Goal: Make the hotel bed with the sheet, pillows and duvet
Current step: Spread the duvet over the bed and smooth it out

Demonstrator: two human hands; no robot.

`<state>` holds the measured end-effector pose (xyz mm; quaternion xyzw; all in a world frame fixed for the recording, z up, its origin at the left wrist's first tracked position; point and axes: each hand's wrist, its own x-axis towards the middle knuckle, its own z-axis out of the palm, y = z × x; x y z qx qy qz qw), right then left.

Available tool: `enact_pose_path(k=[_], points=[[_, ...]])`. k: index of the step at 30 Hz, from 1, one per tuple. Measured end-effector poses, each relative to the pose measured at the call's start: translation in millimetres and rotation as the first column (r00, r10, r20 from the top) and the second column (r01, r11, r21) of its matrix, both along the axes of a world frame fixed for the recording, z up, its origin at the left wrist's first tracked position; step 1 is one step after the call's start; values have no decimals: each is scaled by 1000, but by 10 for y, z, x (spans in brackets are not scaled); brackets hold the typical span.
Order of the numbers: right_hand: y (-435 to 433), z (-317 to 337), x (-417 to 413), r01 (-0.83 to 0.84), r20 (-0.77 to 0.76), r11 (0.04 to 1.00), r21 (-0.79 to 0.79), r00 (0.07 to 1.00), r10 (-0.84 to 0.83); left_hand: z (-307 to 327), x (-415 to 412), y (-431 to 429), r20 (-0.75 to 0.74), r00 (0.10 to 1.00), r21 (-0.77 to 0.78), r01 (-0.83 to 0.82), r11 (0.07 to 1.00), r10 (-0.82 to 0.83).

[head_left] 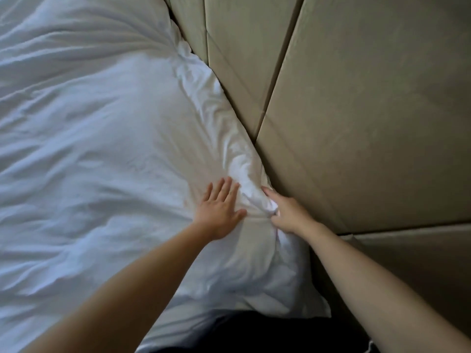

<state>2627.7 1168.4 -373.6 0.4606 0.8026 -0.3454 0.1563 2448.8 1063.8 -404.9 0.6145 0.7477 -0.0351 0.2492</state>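
A white pillow (142, 138) lies along the padded headboard (356, 110), its long edge pressed against the panels. My left hand (220, 210) rests flat on the pillow with fingers spread, near its edge. My right hand (285, 212) is at the pillow's headboard side, fingers pinched on a bunched fold of the white pillowcase (257, 197). A second white pillow (84, 24) lies further along the headboard at the upper left. White bedding (38, 225) covers the left of the view; I cannot tell sheet from duvet there.
The beige headboard is made of angled padded panels with dark seams. A lower padded section (420, 263) runs at the right. Dark clothing of my body (254, 335) shows at the bottom edge.
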Motion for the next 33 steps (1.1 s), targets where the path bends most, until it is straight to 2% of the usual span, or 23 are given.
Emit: enact_pose_path(k=[4, 6, 9, 11, 13, 15, 17, 20, 23, 27, 31, 33], points=[[55, 311, 68, -30, -11, 954, 299, 999, 35, 208, 230, -52, 25, 999, 161, 17, 987, -21], [7, 389, 87, -106, 89, 912, 396, 993, 77, 293, 293, -131, 54, 998, 204, 24, 979, -35], [-184, 351, 99, -222, 362, 896, 385, 929, 75, 287, 257, -465, 60, 991, 120, 109, 987, -116], [-429, 265, 85, -237, 449, 890, 391, 893, 40, 230, 184, -857, 70, 992, 61, 105, 993, -109], [-860, 168, 24, -219, 365, 858, 464, 930, 40, 160, 111, -1348, 103, 994, -22, 34, 999, -31], [-1568, 17, -85, -174, 135, 855, 490, 983, 123, 114, 32, -1992, 125, 989, -151, -56, 987, 75], [-2202, -142, -147, -164, -29, 875, 456, 980, 199, 66, -31, -2507, 104, 986, -221, -103, 970, 129], [-3136, -367, -289, -306, -45, 880, 362, 938, 344, 50, -143, -3403, 51, 980, -269, -174, 947, 194], [-3700, -423, -432, -394, 3, 891, 228, 915, 404, 6, -247, -4011, 34, 964, -336, -238, 911, 264], [-4083, -575, -545, -458, 119, 883, 103, 887, 446, -161, -264, -4416, 47, 928, -354, -330, 875, 369], [-4245, -976, -592, -537, 284, 842, -41, 802, 525, -501, -194, -4665, 39, 912, -393, -361, 846, 408], [-4268, -1208, -620, -571, 335, 819, -56, 762, 554, -728, -156, -4758, 30, 905, -376, -383, 844, 424]])
